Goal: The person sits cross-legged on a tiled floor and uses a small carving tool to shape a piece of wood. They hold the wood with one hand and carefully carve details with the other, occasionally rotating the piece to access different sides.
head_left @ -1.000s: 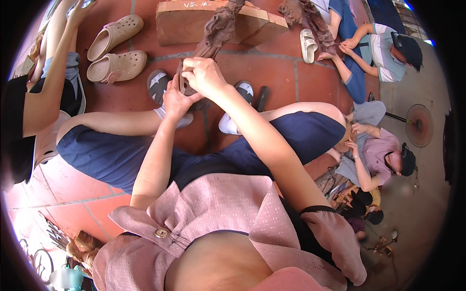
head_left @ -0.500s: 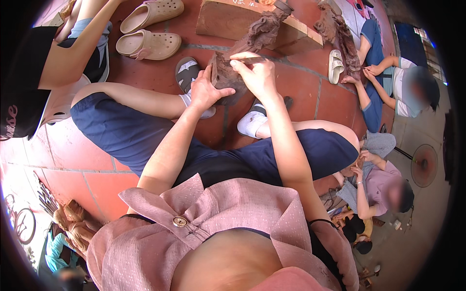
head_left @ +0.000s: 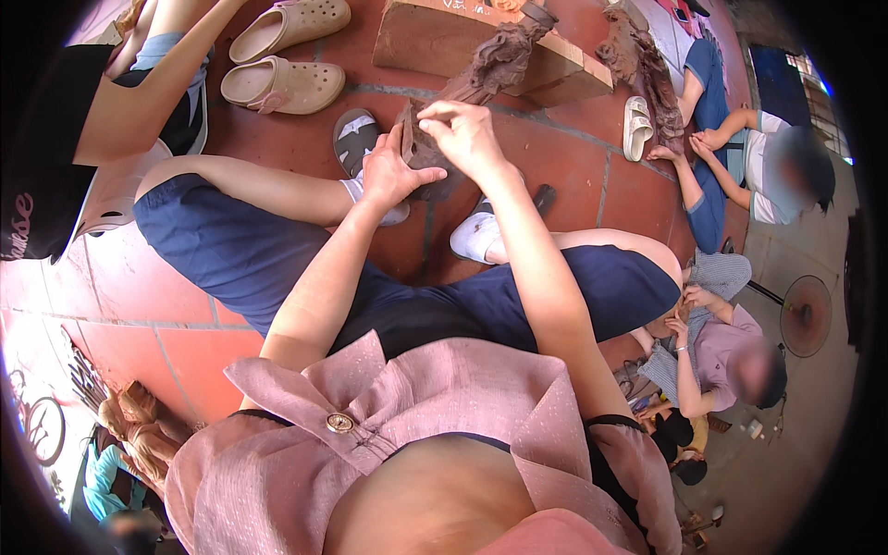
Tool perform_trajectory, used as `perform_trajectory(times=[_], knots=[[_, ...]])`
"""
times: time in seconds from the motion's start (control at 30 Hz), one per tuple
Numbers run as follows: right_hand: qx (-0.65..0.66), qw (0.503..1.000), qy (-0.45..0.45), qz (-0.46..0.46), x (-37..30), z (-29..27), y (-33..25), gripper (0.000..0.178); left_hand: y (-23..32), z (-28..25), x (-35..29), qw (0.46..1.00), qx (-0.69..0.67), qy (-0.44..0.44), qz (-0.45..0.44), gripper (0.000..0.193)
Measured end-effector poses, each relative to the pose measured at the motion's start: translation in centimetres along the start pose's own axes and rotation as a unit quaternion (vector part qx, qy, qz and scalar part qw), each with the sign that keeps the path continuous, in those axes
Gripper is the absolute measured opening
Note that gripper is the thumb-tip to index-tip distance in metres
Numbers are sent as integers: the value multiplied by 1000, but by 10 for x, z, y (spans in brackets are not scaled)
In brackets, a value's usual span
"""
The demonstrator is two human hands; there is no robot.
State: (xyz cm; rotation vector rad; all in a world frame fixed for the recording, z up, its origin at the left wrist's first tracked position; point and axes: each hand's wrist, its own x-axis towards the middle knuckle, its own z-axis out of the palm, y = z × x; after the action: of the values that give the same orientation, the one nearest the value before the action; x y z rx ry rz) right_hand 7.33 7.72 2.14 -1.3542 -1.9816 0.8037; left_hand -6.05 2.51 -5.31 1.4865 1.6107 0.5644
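Observation:
A dark brown wood carving (head_left: 499,63) with a gnarled, twisted surface leans away from me, its broad near end between my feet. My left hand (head_left: 392,176) grips the left side of that near end, fingers along the edge and thumb stretched out across it. Over the same end is my right hand (head_left: 465,141), its fingers bent and pinched together against the wood. Whatever the pinch holds is hidden by the fingers.
The carving's far part lies over a squared wooden block (head_left: 444,46). Beige clogs (head_left: 282,83) stand at the left, near a seated person's arm (head_left: 153,92). Another dark carving (head_left: 657,83) is at the right, by a seated person (head_left: 772,171). A fan (head_left: 807,314) stands farther right.
My right hand has moved slightly left and is turned more over the carving. A thin brown piece seen by its fingers before no longer shows. My left hand has stayed in place.

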Motion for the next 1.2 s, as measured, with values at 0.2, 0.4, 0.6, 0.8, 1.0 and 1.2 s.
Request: perform_trajectory(times=[0.2,0.4,0.6,0.8,1.0,1.2], knots=[[-4,999,-36,28,3,-10,-15,11,4,-3,-1,1000,5,14,7,103],[42,998,-34,40,-11,-8,-9,11,-1,2,1,1000,1,21,12,97],[209,949,138,189,-36,-63,2,11,7,-2,-1,1000,-14,5,-7,100],[329,899,101,270,-54,-64,15,9,7,-1,-1,1000,-13,-1,-3,99],[462,832,109,286,-54,-44,32,14,9,-2,-1,1000,-24,-5,-2,99],[501,779,81,369,-51,-31,49,17,8,0,-1,999,-29,0,-12,97]])
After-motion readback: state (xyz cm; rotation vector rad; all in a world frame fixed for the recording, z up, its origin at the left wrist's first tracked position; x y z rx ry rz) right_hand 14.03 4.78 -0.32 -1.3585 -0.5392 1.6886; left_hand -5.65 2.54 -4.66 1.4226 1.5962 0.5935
